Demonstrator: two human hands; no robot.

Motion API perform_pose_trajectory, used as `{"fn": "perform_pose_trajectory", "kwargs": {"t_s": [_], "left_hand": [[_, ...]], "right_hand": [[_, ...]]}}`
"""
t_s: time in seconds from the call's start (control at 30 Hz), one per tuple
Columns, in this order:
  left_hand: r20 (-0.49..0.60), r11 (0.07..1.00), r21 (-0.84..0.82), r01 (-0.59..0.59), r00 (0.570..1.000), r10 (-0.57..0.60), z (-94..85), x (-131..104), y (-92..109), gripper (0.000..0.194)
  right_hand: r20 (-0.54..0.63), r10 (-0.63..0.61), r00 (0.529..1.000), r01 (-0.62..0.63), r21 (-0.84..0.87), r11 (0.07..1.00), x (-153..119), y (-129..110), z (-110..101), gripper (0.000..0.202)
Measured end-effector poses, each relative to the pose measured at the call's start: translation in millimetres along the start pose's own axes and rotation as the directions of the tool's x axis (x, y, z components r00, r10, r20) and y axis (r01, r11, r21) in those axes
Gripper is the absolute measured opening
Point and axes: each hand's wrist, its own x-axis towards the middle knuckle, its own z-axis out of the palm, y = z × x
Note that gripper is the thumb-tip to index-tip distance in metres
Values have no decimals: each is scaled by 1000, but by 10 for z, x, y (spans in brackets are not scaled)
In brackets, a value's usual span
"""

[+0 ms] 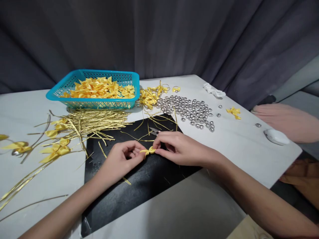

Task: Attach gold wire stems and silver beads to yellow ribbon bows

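A small yellow ribbon bow (149,151) is stretched between my two hands above a black mat (139,189). My left hand (127,157) pinches its left end, fingers curled. The right end is pinched between thumb and fingers of my right hand (171,147). Just beyond my right hand, metal cutter tips (154,130) show, their handles hidden. Thin gold wires lie across the mat's far part. A thick bundle of gold wire strips (99,121) rests behind my left hand.
Behind the wires stands a blue basket (138,86) of yellow ribbon pieces. Silver heart-shaped beads (191,109) spread right of a yellow ribbon pile (149,97). Ribbon flowers (56,151) lie left, a white mouse (276,136) right. A person's pink sleeve (286,121) is beyond the table edge.
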Motion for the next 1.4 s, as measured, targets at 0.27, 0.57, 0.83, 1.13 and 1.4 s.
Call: {"fn": "perform_pose_trajectory", "kwargs": {"t_s": [0.27,0.57,0.83,1.13,1.4], "left_hand": [[3,999,46,-19,1000,19,4,5,-13,19],[34,999,25,-20,999,20,-2,1,-17,19],[-15,993,-114,-40,999,39,-9,-10,39,20],[-21,990,-123,-65,998,63,13,-13,62,15],[5,991,-132,-15,1000,15,-9,2,64,16]], "right_hand": [[-40,108,993,-99,185,978,33,-17,97,7],[114,22,993,-30,76,997,32,-15,1,18],[20,137,990,-136,343,930,30,9,63,14],[47,208,977,-210,400,892,38,23,86,18],[66,253,965,-253,488,835,31,-4,76,12]]}}
